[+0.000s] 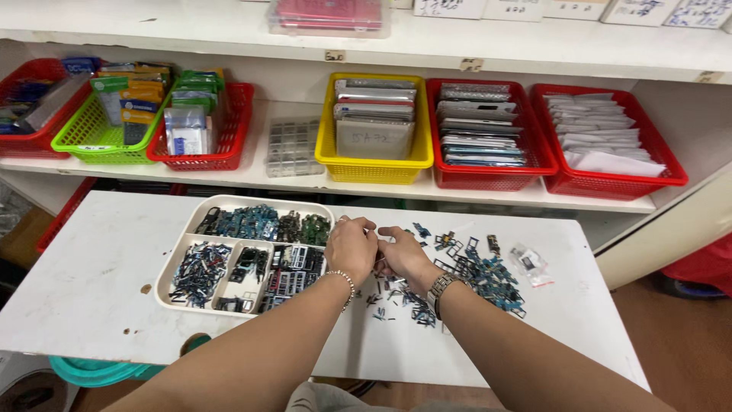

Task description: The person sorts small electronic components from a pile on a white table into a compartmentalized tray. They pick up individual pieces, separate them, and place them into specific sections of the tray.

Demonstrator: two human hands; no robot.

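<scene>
Head view. Just below the middle of the frame, the left hand (351, 246) and the right hand (402, 255) are brought together over a white worktable (99, 267), fingertips nearly meeting. The fingers of both are curled as if pinching something very small, but whether a piece is actually held cannot be told at this size.

Under and to the right of the hands, at centre right, a loose scatter of small dark metal frames and blue-green circuit pieces (476, 267) is spread on the tabletop. These parts are judged to be light, thin and stiff, with sharp edges and easily bent. A fingertip pinch on the outer rim of a frame would suit them better than a grasp across the flat face.

At centre left, touching the left hand's side, a white divided plastic tray (169, 259) is seen, its compartments filled with sorted parts of like kinds. A small clear plastic bag (528, 263) lies just right of the scatter.

Across the upper frame, a white shelf (252, 174) carries a row of baskets: a yellow plastic basket (374, 164) of flat grey panels, a red plastic basket (488, 177) of similar panels, and a red plastic basket of white envelopes (610, 181).
</scene>
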